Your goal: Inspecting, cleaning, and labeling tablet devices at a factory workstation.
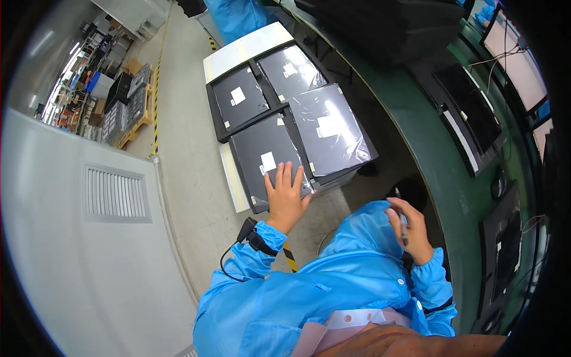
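Note:
My left hand [286, 199] lies with fingers spread on the near edge of a flat dark panel [253, 143], which has a white label and sits in the near-left compartment of a black tray [275, 111]. Three similar panels occupy the other compartments. The near-right panel [342, 128] shines under clear film and sits higher than its neighbour. Over my right thigh, my right hand [415, 233] grips a slim dark pen [404, 229] between thumb and fingers. A black strap [259, 240] with a wire circles my left wrist.
White boards [247, 50] show beyond and beside the tray. At right runs a green workbench [410, 128] with dark laptop-like devices [470, 113], mice and cables. A white wall [89, 238] stands at left. Farther back are a loaded pallet [134, 110] and a blue-clad person [238, 18].

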{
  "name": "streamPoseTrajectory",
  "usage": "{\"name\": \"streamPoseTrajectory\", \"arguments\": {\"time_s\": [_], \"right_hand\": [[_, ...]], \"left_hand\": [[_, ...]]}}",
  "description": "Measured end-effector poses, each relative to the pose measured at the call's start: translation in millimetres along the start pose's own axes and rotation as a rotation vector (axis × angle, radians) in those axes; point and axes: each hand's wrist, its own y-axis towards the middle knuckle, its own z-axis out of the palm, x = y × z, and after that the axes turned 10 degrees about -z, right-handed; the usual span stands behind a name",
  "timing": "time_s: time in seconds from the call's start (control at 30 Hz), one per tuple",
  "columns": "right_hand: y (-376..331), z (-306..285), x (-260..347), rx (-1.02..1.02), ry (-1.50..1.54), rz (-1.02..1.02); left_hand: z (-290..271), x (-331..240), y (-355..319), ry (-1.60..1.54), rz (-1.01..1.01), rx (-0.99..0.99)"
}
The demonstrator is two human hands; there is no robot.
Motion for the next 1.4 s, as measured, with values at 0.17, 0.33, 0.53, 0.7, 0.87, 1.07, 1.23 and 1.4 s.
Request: {"name": "streamPoseTrajectory", "arguments": {"time_s": [0.17,0.33,0.53,0.7,0.87,1.07,1.23,1.4], "right_hand": [[80.6,52.3,-22.7,0.159,-0.414,-0.349],[144.7,76.1,-47.4,0.523,-0.6,-0.426],[132.0,54.4,-63.7,0.492,-0.543,-0.54],[147.2,59.5,-55.3,0.532,-0.588,-0.532],[142.6,69.6,-51.8,0.358,-0.556,-0.491],[78.7,18.3,7.6,0.275,-0.315,-0.486],[-0.2,-69.9,35.0,0.092,-0.235,-0.38],[-127.6,-177.8,59.9,-0.443,-0.881,-0.075]], "left_hand": [[-8.9,-5.2,19.1,-0.011,-0.013,0.15],[-2.9,-2.9,21.8,0.039,-0.003,0.211],[-11.2,-7.9,25.0,-0.007,0.023,0.209],[1.0,-16.2,30.5,-0.014,-0.008,0.133],[8.3,-3.5,44.2,0.005,-0.013,0.107],[19.7,39.3,99.2,0.027,0.073,0.068],[14.9,75.0,154.5,-0.074,0.145,0.089],[27.0,109.5,184.5,0.122,0.015,0.123]]}}
